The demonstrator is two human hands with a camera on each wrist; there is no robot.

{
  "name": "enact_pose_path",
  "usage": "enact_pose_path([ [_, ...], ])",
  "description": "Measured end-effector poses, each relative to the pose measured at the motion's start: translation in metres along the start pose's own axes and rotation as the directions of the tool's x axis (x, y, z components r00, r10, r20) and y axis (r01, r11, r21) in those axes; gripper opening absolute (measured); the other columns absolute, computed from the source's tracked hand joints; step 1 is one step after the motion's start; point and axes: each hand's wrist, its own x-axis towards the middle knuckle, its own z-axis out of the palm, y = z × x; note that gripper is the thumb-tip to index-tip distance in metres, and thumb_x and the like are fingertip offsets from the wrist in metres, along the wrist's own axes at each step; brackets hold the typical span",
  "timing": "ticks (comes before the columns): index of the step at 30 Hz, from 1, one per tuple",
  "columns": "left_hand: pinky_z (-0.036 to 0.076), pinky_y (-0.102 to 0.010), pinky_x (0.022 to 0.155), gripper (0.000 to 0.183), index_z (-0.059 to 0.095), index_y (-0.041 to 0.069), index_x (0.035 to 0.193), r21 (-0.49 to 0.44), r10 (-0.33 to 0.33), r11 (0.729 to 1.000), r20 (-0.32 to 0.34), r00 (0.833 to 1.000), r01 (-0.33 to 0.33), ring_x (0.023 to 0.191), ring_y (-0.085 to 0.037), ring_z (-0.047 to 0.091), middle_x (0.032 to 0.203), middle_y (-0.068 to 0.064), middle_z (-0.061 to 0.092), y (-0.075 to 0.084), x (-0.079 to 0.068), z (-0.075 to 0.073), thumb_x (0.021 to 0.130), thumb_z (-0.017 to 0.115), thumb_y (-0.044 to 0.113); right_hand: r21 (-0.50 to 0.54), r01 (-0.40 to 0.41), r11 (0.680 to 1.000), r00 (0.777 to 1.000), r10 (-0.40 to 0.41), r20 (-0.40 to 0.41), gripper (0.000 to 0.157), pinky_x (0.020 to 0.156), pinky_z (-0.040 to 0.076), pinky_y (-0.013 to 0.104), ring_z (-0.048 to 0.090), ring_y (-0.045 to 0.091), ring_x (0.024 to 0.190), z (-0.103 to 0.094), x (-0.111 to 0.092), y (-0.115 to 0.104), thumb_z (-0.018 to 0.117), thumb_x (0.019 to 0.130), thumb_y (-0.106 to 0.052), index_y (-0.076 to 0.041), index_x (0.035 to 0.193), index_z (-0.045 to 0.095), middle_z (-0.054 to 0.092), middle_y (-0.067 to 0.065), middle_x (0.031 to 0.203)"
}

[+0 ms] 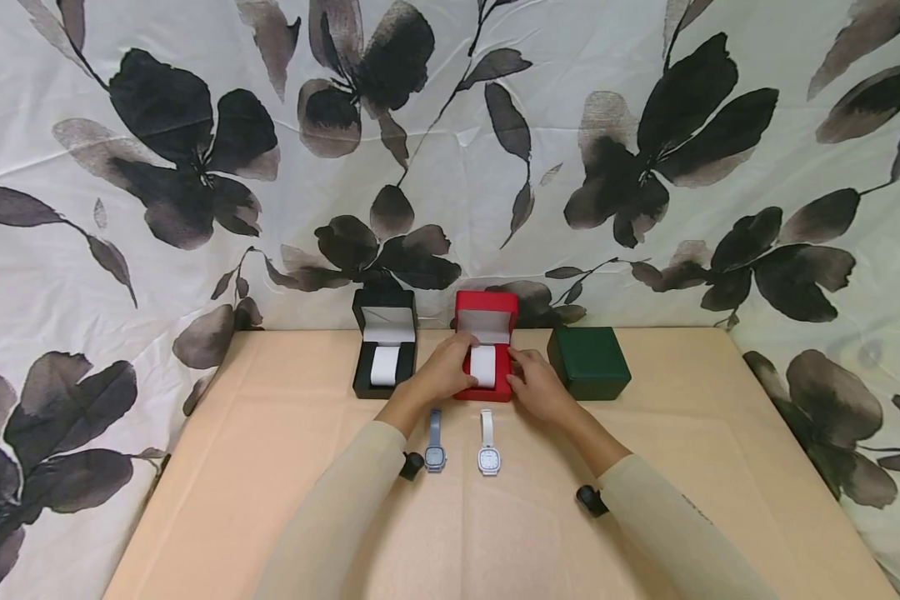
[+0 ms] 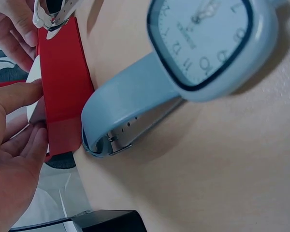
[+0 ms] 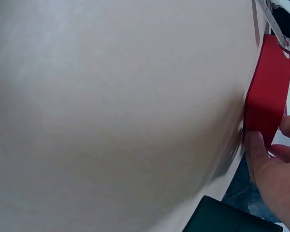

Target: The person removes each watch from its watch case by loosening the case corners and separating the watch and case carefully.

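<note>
An open red watch box (image 1: 504, 390) stands near the table's back edge with a white cushion (image 1: 483, 367) inside. My left hand (image 1: 441, 371) reaches in from the left and pinches the cushion between thumb and fingers; in the left wrist view, the cushion (image 2: 36, 106) shows between the digits. At the box's right wall, my right hand (image 1: 542, 385) grips the side near the front corner. In front of the box lie a blue-strapped watch (image 1: 435, 446) and a white watch (image 1: 488, 450), side by side with their dials toward me.
An open black watch box (image 1: 362, 367) with its own white cushion (image 1: 385, 367) stands to the left. On the right is a closed dark green box (image 1: 591, 367). A flower-patterned cloth (image 1: 495, 167) hangs behind the wooden table (image 1: 510, 533).
</note>
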Motion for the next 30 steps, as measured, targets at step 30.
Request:
enact_pose_path([
  [30, 0.045, -0.042, 0.116, 0.062, 0.054, -0.003, 0.145, 0.005, -0.004, 1.000, 0.019, 1.000, 0.004, 0.135, -0.032, 0.049, 0.147, -0.017, 0.052, -0.0002, -0.0011, 0.0010, 0.091, 0.077, 0.016, 0.059, -0.014, 0.998, 1.000, 0.015, -0.022, 0.061, 0.103, 0.055, 0.050, 0.063, 0.038, 0.119, -0.0030, 0.0002, 0.0007, 0.066, 0.100, -0.011, 0.004, 0.153, 0.041, 0.053, 0.028, 0.140],
])
